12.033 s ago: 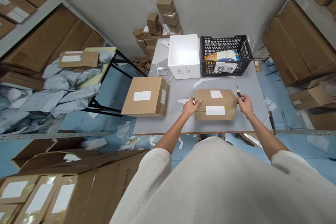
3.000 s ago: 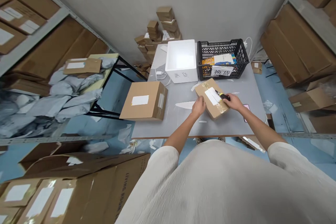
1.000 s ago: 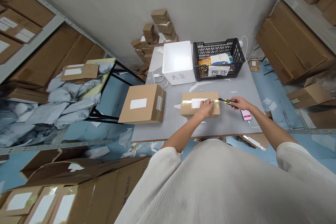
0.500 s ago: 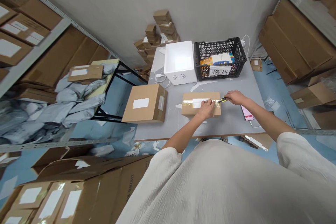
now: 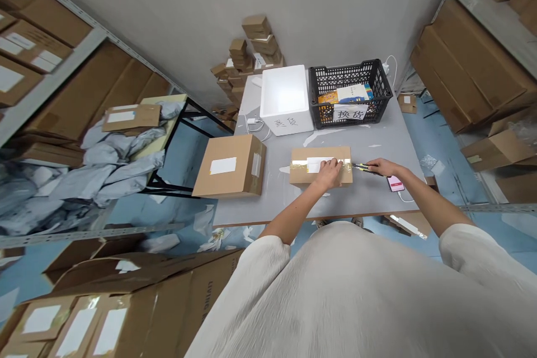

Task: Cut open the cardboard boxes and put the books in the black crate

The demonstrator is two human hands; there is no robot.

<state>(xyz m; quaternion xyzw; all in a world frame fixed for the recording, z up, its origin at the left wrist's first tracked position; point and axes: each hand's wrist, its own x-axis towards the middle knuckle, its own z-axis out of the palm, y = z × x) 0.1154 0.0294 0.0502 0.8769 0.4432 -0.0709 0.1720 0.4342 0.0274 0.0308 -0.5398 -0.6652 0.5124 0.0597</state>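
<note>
A small taped cardboard box with a white label lies on the grey table in front of me. My left hand rests on its top, over the right part of the label, fingers spread against the cardboard. To the right of the box, my right hand is closed around a utility knife with black and yellow parts. The knife points left, its tip at the box's right end beside the clear tape; whether it touches is too small to tell. A phone with a lit screen lies just below my right hand.
A larger labelled cardboard box sits on the table's left side. Along the back stand a white foam box and a black plastic crate holding books. Grey mailing bags pile up at left. A large open carton stands lower left.
My right hand has moved slightly right and down with the utility knife, whose tip has drawn back to the box's right end. My left hand stays on the box.
</note>
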